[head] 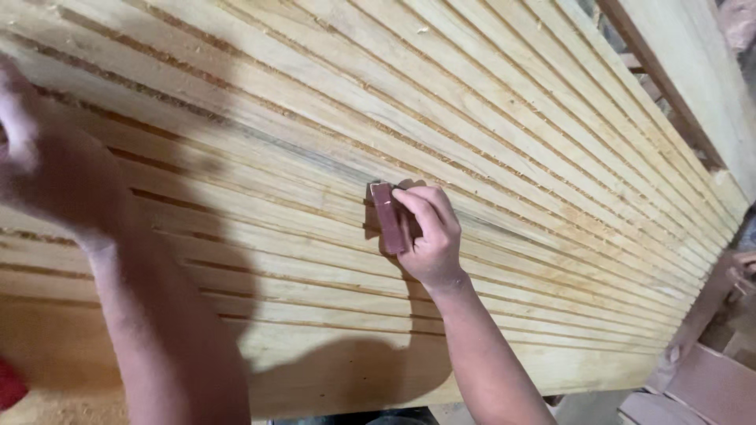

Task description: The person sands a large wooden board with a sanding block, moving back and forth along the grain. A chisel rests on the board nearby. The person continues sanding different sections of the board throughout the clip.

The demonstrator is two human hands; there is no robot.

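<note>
While pressed by right hand (429, 236), reddish-brown block (387, 218) on grooved wooden panel (551, 157).

The single head-worn camera looks steeply down from close above the grooved wooden panel (504, 157). The panel runs diagonally and fills nearly the whole frame.

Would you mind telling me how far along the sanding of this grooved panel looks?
Done: the grooves are cut across the whole panel. In hand: the right hand presses a small reddish-brown block against a groove near the middle, while the left hand rests on the panel. Left, probably: sawdust lines many grooves, mostly on the upper and left parts, so much remains.
</note>
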